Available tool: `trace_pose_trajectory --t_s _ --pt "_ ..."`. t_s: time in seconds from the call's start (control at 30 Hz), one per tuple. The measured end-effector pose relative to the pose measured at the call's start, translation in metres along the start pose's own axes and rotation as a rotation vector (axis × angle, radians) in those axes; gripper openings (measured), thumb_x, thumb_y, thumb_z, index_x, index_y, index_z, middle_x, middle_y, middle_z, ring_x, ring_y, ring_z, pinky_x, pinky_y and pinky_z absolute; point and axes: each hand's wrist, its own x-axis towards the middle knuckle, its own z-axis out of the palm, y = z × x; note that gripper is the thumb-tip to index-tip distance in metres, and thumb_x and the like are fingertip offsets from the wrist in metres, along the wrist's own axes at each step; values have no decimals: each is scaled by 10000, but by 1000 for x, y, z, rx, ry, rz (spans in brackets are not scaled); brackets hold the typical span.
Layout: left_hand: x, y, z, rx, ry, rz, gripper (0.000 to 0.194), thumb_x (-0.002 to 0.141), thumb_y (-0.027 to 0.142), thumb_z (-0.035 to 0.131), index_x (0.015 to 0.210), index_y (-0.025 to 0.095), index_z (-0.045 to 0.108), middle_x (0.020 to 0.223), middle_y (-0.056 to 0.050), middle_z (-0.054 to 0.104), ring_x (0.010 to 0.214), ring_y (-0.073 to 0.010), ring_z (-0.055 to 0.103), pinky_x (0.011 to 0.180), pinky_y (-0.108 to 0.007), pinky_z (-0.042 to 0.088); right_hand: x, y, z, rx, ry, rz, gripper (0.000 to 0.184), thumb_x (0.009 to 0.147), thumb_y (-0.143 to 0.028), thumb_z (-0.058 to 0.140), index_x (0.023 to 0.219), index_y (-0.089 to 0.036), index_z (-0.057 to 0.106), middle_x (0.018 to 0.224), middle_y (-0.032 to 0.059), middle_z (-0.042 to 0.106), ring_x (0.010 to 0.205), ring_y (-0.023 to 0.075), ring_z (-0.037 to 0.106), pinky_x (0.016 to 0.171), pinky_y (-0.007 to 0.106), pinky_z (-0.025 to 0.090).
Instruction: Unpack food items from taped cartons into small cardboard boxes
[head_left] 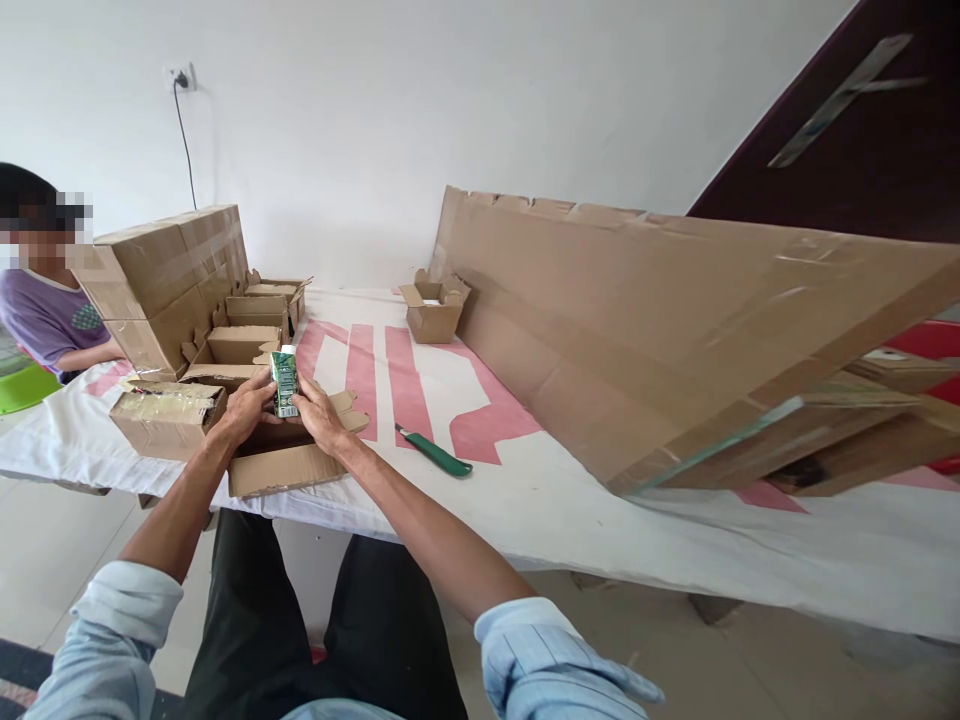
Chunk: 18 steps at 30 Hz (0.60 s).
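Between my two hands is a small green printed bottle (pixel 285 385) with a white cap, held upright. My left hand (pixel 251 405) grips its left side, and my right hand (pixel 319 410) closes on its right side. Just beneath the hands, an open cardboard box (pixel 289 468) lies with its flaps spread; its inside is mostly hidden by my hands. To the left of my left hand sits a taped carton (pixel 171 415) with a worn top. A green-handled knife (pixel 435 452) lies on the cloth to the right of my right hand.
Several open boxes (pixel 244 345) line up along stacked closed cartons (pixel 169 270) at left. A small open box (pixel 433 312) stands by a large leaning cardboard sheet (pixel 675 330). A white and pink cloth (pixel 570 520) covers the table. Another person (pixel 45 310) sits at far left.
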Motion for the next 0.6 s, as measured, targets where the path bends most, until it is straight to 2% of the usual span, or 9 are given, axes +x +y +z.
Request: trace_pose_trajectory --t_s 0.1,0.2,0.3,0.37,0.47,0.6 --pt "-3 5 4 97 9 37 737 934 370 873 1634 225 692 1102 -87 845 726 -175 765 545 -232 641 -3 -5 -1 -38 5 -30 729 939 -363 698 1666 -390 657 1409 32 772 1164 266 764 971 461 729" --pt "-7 10 7 106 -8 85 760 896 399 903 1614 234 715 1113 -90 843 725 -178 756 548 -247 651 -5 -10 -2 -118 24 -99 684 936 -325 678 1618 -346 708 1503 56 743 1342 318 713 1107 500 685" --pt "-11 14 11 105 -5 112 762 877 412 922 1595 236 740 1200 -106 843 791 -203 775 561 -257 656 -7 -12 -3 -190 43 -179 658 943 -309 653 1596 -307 730 1562 63 729 1515 330 623 1304 503 545" --pt "-15 15 12 108 -2 131 760 871 435 930 1584 239 757 1288 -117 838 862 -227 787 564 -252 643 -8 -11 -3 -219 48 -213 672 959 -320 641 1628 -302 704 1589 56 726 1587 317 572 1379 488 454" --pt "-19 17 14 121 -1 157 765 866 473 937 1580 253 769 1417 -120 815 981 -259 789 579 -235 615 -10 -8 -5 -263 35 -251 710 995 -339 611 1702 -288 628 1668 51 688 1640 292 522 1424 477 377" --pt "-22 17 16 132 0 174 785 873 511 936 1602 282 756 1548 -105 769 1097 -288 778 626 -237 604 -12 -3 -9 -300 14 -310 719 1028 -360 601 1741 -272 577 1750 64 628 1654 292 520 1444 481 340"
